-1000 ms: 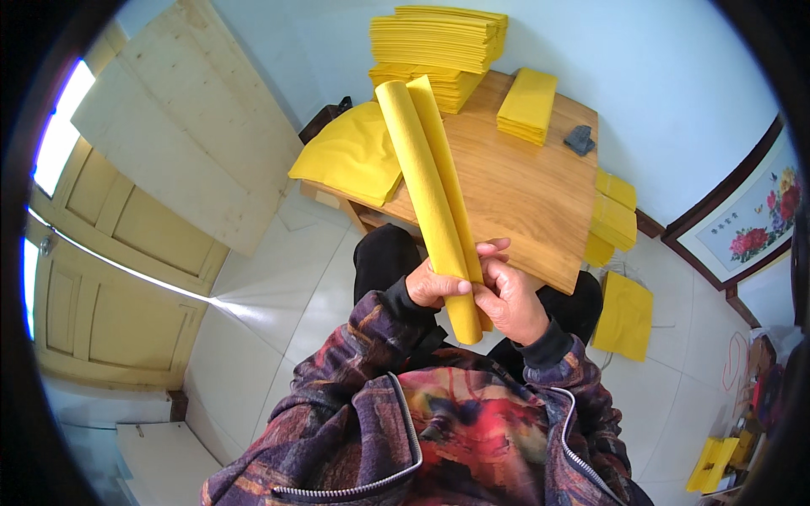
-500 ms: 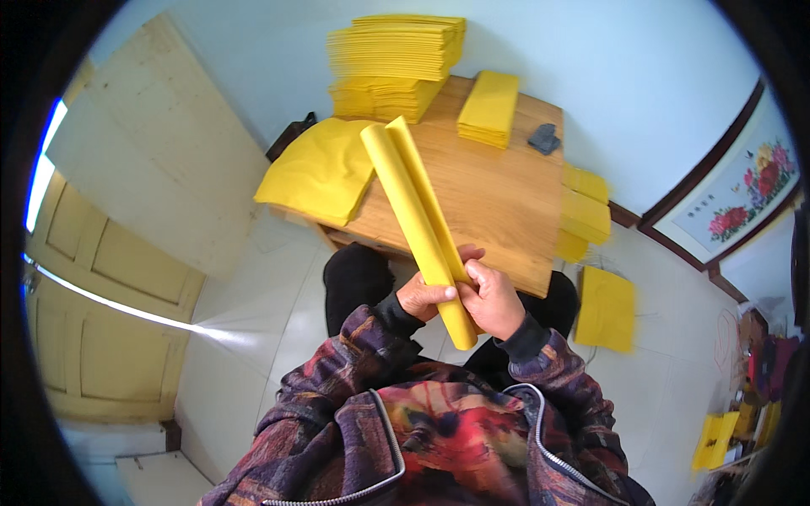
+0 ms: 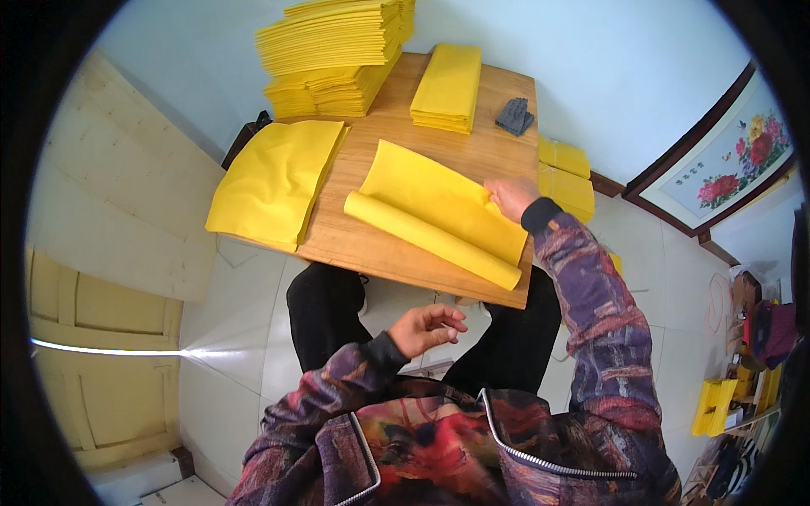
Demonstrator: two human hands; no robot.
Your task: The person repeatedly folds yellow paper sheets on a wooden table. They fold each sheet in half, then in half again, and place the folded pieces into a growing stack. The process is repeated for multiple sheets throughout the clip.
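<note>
A half-rolled yellow sheet (image 3: 443,190) lies on the wooden table (image 3: 384,114), near its front right corner. Its rolled part faces me, while the flat part spreads out behind it. At the flat part's right edge, my right hand (image 3: 512,198) is closed on the sheet, fingertips partly hidden. My left hand (image 3: 426,330) hangs in front of the table edge, over my lap, empty with its fingers loosely bent and apart. Left of the rolled sheet, a few flat yellow sheets (image 3: 266,185) overhang the table's left edge.
Tall stacks of folded yellow sheets (image 3: 325,51) stand at the far left of the table. A smaller folded stack (image 3: 447,88) and a dark grey cloth (image 3: 514,116) lie at the back. Yellow bundles (image 3: 567,181) sit beyond the right edge. A board (image 3: 118,177) leans at left.
The yellow roll has come down from both hands onto the table and is partly opened out. My left hand has let go and drawn back; my right hand has moved right to the sheet's edge.
</note>
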